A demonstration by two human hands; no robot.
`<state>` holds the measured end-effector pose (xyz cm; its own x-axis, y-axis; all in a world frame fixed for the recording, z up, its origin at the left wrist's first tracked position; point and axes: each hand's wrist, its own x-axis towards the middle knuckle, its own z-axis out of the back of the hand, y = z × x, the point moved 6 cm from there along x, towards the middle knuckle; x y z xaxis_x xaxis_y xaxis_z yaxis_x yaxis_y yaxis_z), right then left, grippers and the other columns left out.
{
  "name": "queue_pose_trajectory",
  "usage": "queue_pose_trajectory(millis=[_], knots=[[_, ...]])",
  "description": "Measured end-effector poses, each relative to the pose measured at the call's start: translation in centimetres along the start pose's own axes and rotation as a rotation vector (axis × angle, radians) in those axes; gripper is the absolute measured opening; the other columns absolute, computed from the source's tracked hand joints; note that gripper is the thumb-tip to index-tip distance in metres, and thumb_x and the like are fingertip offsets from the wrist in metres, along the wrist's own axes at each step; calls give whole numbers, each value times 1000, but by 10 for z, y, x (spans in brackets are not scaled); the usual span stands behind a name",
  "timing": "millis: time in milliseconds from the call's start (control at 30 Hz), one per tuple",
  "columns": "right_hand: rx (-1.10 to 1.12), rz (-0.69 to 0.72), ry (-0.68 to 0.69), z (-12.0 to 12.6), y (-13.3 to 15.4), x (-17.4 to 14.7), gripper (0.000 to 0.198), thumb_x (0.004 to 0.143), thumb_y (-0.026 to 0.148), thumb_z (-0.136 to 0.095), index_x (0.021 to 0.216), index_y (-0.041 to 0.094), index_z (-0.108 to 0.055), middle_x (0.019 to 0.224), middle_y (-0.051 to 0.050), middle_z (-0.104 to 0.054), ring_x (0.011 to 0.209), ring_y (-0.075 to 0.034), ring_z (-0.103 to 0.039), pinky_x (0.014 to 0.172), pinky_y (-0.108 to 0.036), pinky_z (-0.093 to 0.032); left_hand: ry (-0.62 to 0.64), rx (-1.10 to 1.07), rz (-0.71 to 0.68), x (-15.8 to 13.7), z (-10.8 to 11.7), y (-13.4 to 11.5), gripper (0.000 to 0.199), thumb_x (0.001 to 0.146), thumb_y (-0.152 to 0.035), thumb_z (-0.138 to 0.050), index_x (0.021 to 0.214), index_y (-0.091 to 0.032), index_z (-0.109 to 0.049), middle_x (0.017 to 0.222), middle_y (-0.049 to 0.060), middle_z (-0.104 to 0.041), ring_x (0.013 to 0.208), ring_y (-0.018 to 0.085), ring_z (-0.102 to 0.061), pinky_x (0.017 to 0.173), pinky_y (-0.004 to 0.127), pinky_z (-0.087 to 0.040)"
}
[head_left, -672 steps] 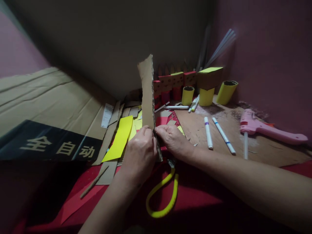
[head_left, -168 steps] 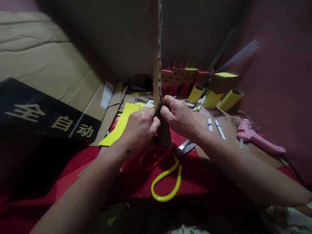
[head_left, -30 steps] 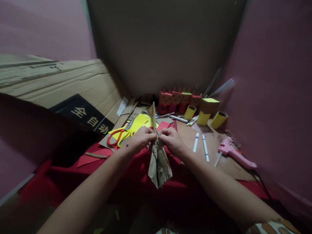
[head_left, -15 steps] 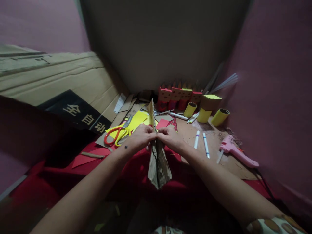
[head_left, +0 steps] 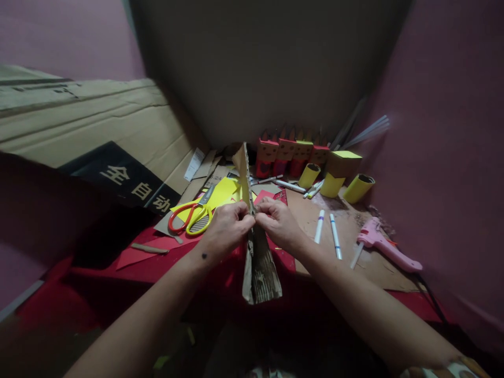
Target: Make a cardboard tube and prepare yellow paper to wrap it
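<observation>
A folded piece of corrugated cardboard [head_left: 263,273] stands on edge between my hands, its torn, ridged inner layer facing up toward me. My left hand [head_left: 232,223] pinches it from the left at mid-length. From the right, my right hand [head_left: 275,218] grips the same piece, knuckles almost touching the left ones. Both sets of fingers are closed, and the fingertips are partly hidden. Just left of my left hand lie scissors [head_left: 200,218] with red and yellow handles, on yellow paper [head_left: 224,193] and cardboard scraps. Pieces of red paper [head_left: 151,252] lie nearer the table's front.
Several cardboard figures [head_left: 268,152] stand at the back beside yellow tubes [head_left: 359,189]. Two markers [head_left: 335,236] and a pink glue gun [head_left: 389,247] rest on a cardboard sheet [head_left: 303,220] at right. A large cardboard box [head_left: 129,113] leans on the left; pink walls flank both sides.
The cardboard's far end has risen slightly and its near end has spread and shifted a little right. Both hands still hold it, and the knuckles have curled tighter.
</observation>
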<state>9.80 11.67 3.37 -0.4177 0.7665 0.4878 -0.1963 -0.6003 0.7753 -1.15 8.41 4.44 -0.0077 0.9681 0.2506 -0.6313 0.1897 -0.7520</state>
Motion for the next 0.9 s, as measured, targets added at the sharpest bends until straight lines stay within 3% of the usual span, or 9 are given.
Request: queue_pose_trajectory(millis=[200, 300, 500, 700, 900], knots=[[-12, 75, 12, 2, 14, -4, 23, 75, 14, -43, 55, 20, -35, 68, 1, -39, 64, -12, -41, 60, -26, -33, 195, 58, 116, 5, 5, -4, 9, 66, -22, -47, 58, -18, -47, 53, -2, -53, 51, 13, -52, 49, 23, -38], [-31, 104, 5, 1, 18, -6, 23, 76, 14, -44, 56, 20, -35, 70, 1, -40, 64, -12, -41, 59, -27, -33, 274, 133, 101, 5, 7, -10, 14, 67, -20, -46, 53, -18, -47, 51, -1, -52, 50, 12, -50, 48, 23, -35], [-15, 99, -55, 1, 20, -6, 21, 73, 12, -44, 55, 20, -37, 70, 0, -43, 65, -13, -44, 61, -26, -35, 185, 249, -74, 0, 11, -24, 23, 72, -19, -41, 49, -19, -36, 50, -4, -38, 49, 9, -36, 49, 23, -27], [-25, 86, -120, 2, 19, -6, 21, 71, 11, -44, 54, 20, -36, 68, 0, -43, 64, -13, -43, 59, -27, -34, 74, 314, -68, -3, 13, -22, 24, 72, -18, -43, 51, -20, -32, 51, -4, -35, 49, 10, -33, 51, 26, -24], [-37, -8, -38, 3, 10, 0, 15, 69, 17, -45, 55, 20, -40, 65, 1, -44, 64, -13, -43, 60, -27, -33, 60, 401, -98, -4, 12, -23, 24, 74, -18, -44, 52, -20, -35, 51, -3, -39, 50, 11, -35, 52, 27, -24]])
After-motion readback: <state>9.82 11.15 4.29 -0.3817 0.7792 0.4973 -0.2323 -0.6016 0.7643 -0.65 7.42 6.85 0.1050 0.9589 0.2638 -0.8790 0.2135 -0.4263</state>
